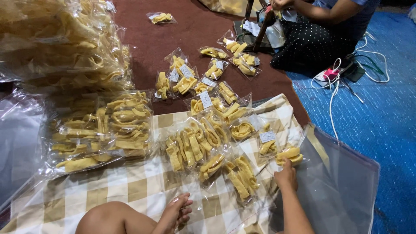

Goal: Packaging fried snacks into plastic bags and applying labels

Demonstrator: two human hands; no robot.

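Checked cloth [130, 186] on maroon carpet | right hand [286, 175] grasps small snack packet [289, 155], just ahead of it, long axis left-right | left hand [180, 210] rests released near knee (farther off) | large clear bag [342, 182] beside right.

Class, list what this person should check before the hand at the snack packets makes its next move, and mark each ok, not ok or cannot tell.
1. Right hand reaches the packet of yellow snacks: ok.
2. Firm hold on that packet: cannot tell.
3. Left hand free, resting near the knee: ok.
4. Large clear bag lies beside the right hand: ok.
5. Small packets sit loose on the checked cloth: ok.
6. Packet sealed: cannot tell.
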